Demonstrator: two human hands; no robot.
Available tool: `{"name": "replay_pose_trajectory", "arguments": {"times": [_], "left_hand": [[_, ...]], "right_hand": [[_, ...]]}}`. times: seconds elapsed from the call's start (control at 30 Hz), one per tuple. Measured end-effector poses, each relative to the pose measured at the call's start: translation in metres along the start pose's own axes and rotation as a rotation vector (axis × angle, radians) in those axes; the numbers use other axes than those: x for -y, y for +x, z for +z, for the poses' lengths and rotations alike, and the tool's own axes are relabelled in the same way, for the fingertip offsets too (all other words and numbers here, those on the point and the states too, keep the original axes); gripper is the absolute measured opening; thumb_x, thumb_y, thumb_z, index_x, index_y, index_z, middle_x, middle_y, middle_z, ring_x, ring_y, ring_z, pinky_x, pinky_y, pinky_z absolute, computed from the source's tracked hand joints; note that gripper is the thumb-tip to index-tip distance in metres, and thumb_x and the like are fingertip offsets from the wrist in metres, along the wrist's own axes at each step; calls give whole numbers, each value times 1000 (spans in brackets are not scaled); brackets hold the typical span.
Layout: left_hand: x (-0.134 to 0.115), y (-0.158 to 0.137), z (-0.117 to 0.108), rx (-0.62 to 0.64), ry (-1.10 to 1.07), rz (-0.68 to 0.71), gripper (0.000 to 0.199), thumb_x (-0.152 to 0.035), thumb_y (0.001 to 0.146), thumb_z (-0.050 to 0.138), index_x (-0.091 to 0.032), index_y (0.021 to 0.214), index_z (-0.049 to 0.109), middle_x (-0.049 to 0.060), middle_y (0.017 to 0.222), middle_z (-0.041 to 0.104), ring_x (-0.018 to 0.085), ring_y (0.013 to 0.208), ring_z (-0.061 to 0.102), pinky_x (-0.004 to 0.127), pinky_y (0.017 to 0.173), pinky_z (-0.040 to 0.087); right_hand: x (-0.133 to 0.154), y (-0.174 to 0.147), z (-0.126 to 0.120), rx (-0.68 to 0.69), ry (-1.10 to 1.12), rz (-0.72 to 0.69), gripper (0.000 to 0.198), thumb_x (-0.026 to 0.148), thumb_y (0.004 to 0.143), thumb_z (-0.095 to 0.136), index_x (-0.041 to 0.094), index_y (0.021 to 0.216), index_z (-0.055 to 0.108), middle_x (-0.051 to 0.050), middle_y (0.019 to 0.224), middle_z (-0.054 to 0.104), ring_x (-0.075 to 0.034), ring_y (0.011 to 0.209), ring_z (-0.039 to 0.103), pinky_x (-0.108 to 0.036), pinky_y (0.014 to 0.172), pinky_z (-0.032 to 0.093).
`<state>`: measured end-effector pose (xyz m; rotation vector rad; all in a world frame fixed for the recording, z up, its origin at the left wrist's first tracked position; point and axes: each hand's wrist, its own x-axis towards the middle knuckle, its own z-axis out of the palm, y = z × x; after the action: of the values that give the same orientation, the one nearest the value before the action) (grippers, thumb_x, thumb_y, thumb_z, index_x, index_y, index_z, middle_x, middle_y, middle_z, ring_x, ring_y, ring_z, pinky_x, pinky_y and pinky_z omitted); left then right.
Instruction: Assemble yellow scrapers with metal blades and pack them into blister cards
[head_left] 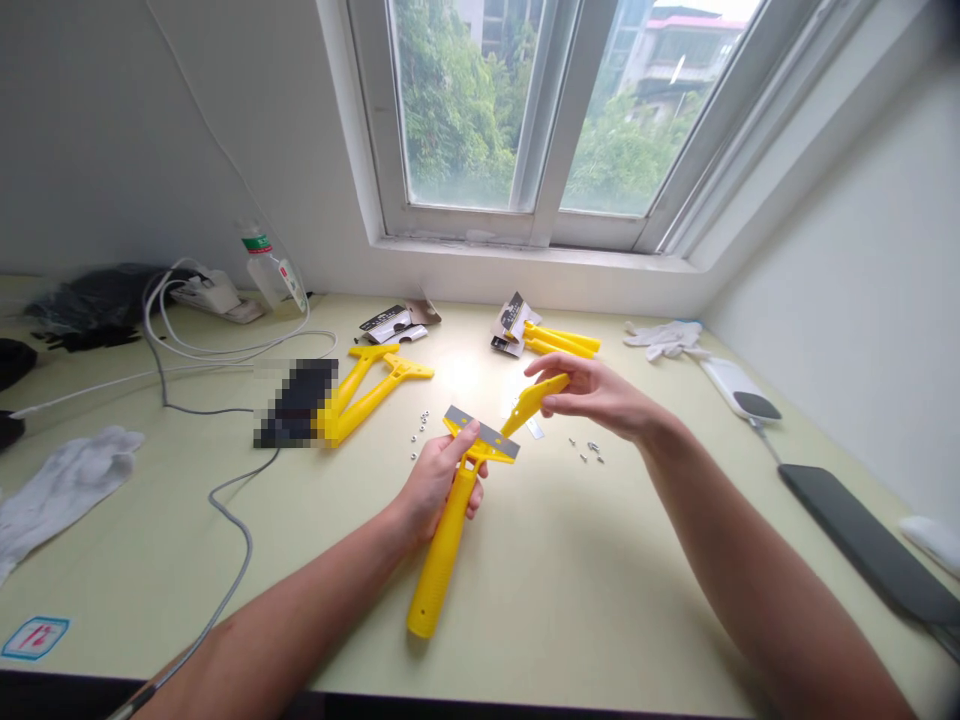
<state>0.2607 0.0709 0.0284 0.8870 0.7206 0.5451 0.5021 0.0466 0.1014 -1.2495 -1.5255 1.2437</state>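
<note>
My left hand [442, 475] is closed around the neck of a yellow scraper [444, 560], its handle slanting down toward the table's front edge. A grey metal blade [491, 437] lies across the scraper's head, with my left thumb on it. Between thumb and fingers, my right hand [589, 395] holds a yellow plastic plate [531, 402] with holes, tilted just above the blade's right part. Below that plate a small pale metal strip [535, 428] lies on the table. Small nuts [421, 425] are scattered to the left, and small screws [592, 447] to the right.
Yellow scraper handles [375, 395] lie at left beside a pixelated dark patch. More yellow handles [562, 340] and opened packaging [397, 322] are at the back. Cables, a plastic bottle [274, 270], white gloves [664, 340] and a dark slab-shaped device [862, 540] surround the work area.
</note>
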Motion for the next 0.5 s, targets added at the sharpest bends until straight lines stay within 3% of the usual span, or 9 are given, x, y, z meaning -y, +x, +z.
{"name": "replay_pose_trajectory", "arguments": {"times": [0.13, 0.27, 0.43, 0.5], "left_hand": [[0, -2, 2, 9, 11, -3, 49, -63, 77, 64, -16, 80, 51, -1, 70, 55, 7, 39, 49, 19, 34, 37], [1, -3, 3, 31, -4, -21, 47, -61, 78, 64, -16, 81, 51, -1, 71, 56, 8, 41, 50, 20, 35, 39], [3, -2, 1, 37, -23, -33, 43, -60, 82, 58, -17, 83, 52, -1, 70, 56, 9, 41, 51, 21, 36, 39], [3, -2, 0, 29, -26, -37, 43, -60, 82, 57, -17, 83, 53, -1, 70, 56, 9, 41, 51, 21, 36, 39]], "right_hand": [[-12, 3, -1, -114, 283, -42, 29, 35, 75, 78, 18, 93, 63, -4, 92, 68, -15, 78, 65, -34, 77, 56], [-10, 6, 8, -111, 398, -55, 30, 41, 83, 71, 23, 103, 57, -4, 99, 68, -19, 86, 69, -37, 78, 57], [4, 7, 27, -263, 225, -35, 44, 40, 86, 67, 21, 122, 49, -4, 92, 65, -16, 80, 66, -29, 68, 57], [8, 5, 33, -250, 76, 10, 50, 39, 89, 62, 22, 132, 44, -4, 93, 64, -15, 76, 66, -29, 64, 57]]}}
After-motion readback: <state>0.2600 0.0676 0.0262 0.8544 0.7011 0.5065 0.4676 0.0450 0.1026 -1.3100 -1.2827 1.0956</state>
